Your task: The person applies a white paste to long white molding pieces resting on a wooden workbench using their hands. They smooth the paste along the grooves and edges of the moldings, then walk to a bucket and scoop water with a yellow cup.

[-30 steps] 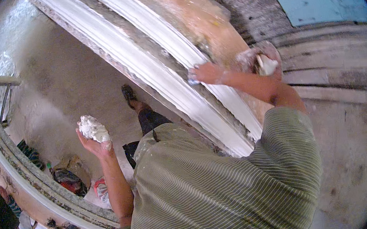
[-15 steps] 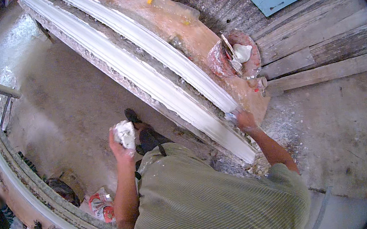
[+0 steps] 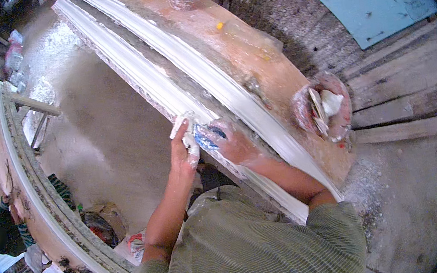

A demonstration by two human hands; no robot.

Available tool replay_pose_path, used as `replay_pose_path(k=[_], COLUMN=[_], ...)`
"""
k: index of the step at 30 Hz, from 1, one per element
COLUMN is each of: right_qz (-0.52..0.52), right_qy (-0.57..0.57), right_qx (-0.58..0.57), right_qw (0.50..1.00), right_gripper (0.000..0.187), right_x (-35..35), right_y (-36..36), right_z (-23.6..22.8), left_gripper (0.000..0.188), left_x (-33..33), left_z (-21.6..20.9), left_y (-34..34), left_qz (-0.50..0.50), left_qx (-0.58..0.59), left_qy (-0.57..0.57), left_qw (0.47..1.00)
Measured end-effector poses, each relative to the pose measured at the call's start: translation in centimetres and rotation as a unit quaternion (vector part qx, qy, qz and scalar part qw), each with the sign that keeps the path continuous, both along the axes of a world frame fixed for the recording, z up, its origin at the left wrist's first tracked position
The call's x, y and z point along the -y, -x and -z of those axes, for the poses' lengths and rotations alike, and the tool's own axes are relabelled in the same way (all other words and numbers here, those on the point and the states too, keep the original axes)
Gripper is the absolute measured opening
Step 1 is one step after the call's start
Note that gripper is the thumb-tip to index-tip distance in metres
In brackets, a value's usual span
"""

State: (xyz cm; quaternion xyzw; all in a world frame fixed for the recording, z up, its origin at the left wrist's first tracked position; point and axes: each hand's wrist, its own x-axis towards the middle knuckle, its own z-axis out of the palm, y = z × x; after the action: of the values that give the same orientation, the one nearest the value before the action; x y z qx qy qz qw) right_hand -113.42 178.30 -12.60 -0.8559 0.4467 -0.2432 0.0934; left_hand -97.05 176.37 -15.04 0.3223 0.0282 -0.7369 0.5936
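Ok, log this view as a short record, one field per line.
Left hand: bears white paste
Right hand: holds a blue object
Hands: close together
White strips: two, long, side by side
Tan board: to the strips' right
Bowl: orange inside, at the top edge
Smeared container: holds a white lump
Other person: far left

The person wears an olive-green shirt with thin, pale horizontal stripes and loose short sleeves. Forearms are bare. White smears coat the ungloved left hand. Dark legwear shows below the hem.
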Motion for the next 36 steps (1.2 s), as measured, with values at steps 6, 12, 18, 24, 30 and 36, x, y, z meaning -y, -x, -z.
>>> replay_pose_path(k=[6, 12, 18, 24, 30, 36], right_qz=[0.021, -0.015, -0.063, -0.06, -0.049, -0.018], right_qy=[-0.142, -0.085, -0.036, -0.107, -0.099, -0.148], right_qx=[-0.031, -0.148, -0.226, -0.289, -0.311, -0.348], right_qw=[0.989, 0.985, 0.971, 0.949, 0.944, 0.926], right_gripper=[0.035, 0.021, 0.014, 0.023, 0.023, 0.021], right_x=[13.3, 28.7, 31.3, 27.1, 15.7, 3.6], right_y=[-0.3, -5.4, -7.3, -4.0, 4.4, 14.0], right_z=[2.9, 5.4, 7.7, 8.3, 7.8, 8.4], left_gripper=[0.047, 0.052, 0.043, 0.039, 0.048, 0.052], left_x=[5.4, 2.5, -6.3, -11.8, -13.6, -20.3], left_z=[-4.8, -1.5, 4.3, 6.3, 2.6, 3.1], left_y=[-8.7, -13.8, -14.7, -13.4, -9.8, -7.1], left_qz=[-0.166, -0.262, -0.317, -0.295, -0.247, -0.193], left_qx=[0.108, 0.118, -0.011, -0.036, 0.065, 0.04], left_qy=[0.064, 0.023, -0.025, -0.045, -0.016, 0.0], left_qw=[0.978, 0.958, 0.948, 0.954, 0.967, 0.98])
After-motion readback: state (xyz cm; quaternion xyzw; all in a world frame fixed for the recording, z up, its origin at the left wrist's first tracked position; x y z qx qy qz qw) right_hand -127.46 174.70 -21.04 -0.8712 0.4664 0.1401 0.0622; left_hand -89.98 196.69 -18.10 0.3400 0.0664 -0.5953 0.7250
